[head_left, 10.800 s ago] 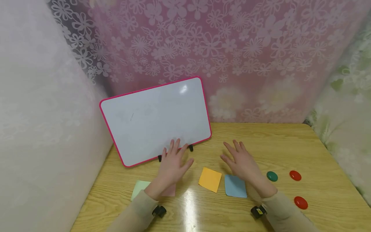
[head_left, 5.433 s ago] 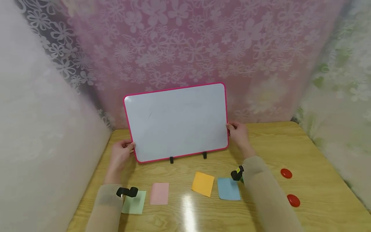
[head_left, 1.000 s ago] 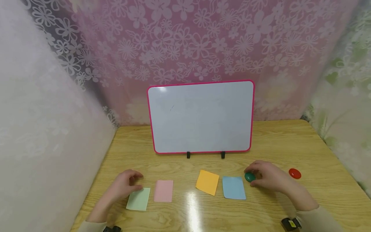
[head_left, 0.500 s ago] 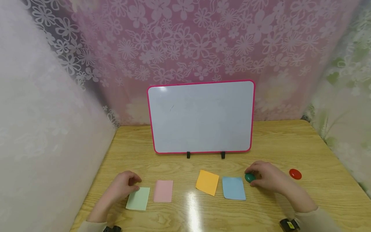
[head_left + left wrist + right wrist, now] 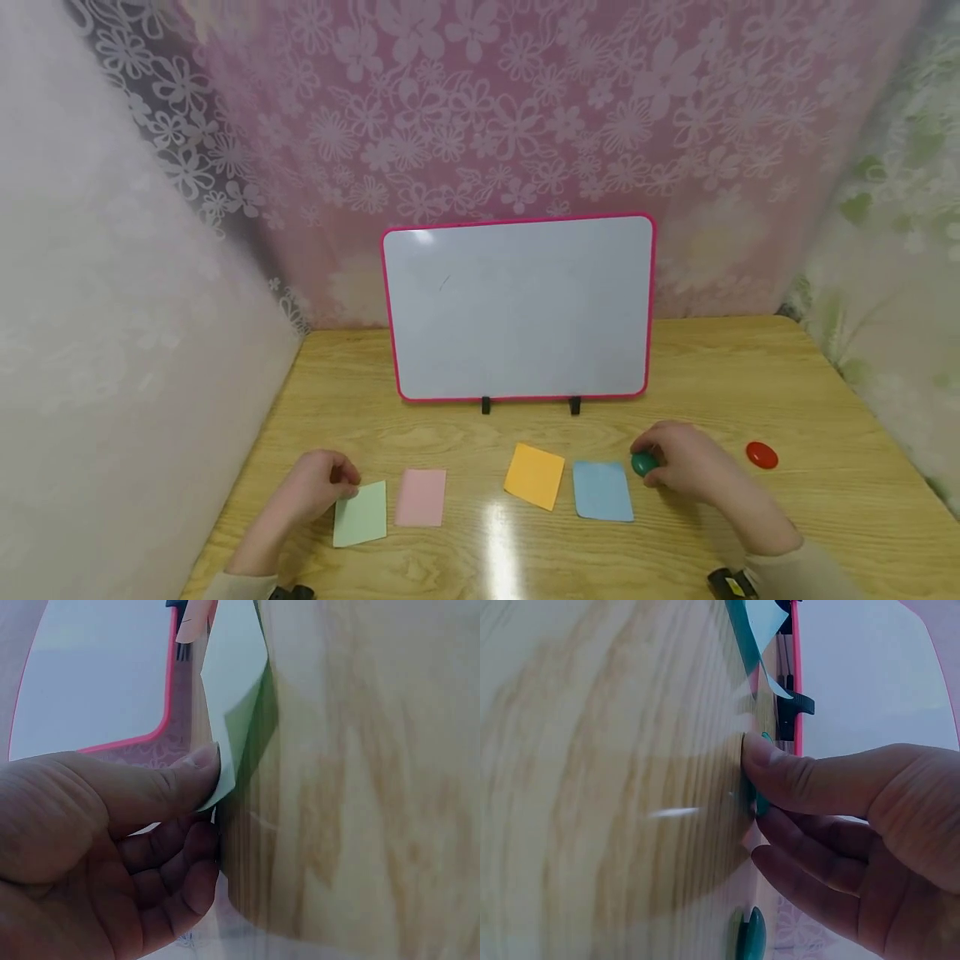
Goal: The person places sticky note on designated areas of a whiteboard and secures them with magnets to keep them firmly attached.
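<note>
In the head view my left hand (image 5: 311, 487) pinches the upper left corner of a pale green sticky note (image 5: 362, 517). The left wrist view shows that note (image 5: 229, 697) between thumb and fingers, its corner lifted off the wood. My right hand (image 5: 690, 462) grips a round green magnet (image 5: 642, 463) with thumb and fingertips, low over the table beside a blue sticky note (image 5: 603, 492). In the right wrist view the fingers partly hide this magnet (image 5: 763, 801). Pink (image 5: 422, 498) and orange (image 5: 535, 477) sticky notes lie between the hands.
A pink-framed whiteboard (image 5: 517, 308) leans back on two black feet (image 5: 486, 406) behind the notes. A red magnet (image 5: 762, 455) lies right of my right hand on the wooden table (image 5: 750, 367). A pale curtain (image 5: 150, 333) hangs at the left.
Both hands gripped the whiteboard's sides and it now stands farther right and straighter. They then came down to note and magnet. The green note has just tilted, its left side shifting right.
</note>
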### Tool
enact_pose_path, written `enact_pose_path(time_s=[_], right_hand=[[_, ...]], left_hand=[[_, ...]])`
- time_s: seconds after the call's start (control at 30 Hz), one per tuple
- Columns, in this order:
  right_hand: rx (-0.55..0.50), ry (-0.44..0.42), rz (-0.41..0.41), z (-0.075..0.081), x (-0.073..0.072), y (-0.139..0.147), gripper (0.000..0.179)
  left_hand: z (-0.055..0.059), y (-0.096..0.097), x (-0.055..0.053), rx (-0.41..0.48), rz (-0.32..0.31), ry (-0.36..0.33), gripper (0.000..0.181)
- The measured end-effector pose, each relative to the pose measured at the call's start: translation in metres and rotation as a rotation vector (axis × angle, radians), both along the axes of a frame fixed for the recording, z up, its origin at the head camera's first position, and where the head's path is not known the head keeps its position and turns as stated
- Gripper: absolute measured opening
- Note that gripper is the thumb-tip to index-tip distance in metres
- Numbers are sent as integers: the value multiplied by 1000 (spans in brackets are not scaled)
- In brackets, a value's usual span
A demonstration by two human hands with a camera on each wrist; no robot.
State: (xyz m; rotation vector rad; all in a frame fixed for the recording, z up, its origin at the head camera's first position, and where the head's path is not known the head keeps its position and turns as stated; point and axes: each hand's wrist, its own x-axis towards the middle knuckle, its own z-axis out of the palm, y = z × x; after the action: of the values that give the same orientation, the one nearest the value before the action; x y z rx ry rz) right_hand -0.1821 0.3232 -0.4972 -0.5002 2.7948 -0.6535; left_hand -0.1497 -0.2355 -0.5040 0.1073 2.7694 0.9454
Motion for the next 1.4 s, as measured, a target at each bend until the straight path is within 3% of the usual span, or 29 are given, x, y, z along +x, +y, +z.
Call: enact_pose_path(time_s=[0.5,1.0,1.4], right_hand=[[11,1,-46,1,0,-5,35],[-2,-21,-49,-1,2,-3,36],[11,-18,-6,0,1,-2,35]], left_hand=[[4,-7,-4,-43,0,15,22],[-1,-13,-1,72,-49,-4,18],[1,-20,1,91,-78,-12,10]])
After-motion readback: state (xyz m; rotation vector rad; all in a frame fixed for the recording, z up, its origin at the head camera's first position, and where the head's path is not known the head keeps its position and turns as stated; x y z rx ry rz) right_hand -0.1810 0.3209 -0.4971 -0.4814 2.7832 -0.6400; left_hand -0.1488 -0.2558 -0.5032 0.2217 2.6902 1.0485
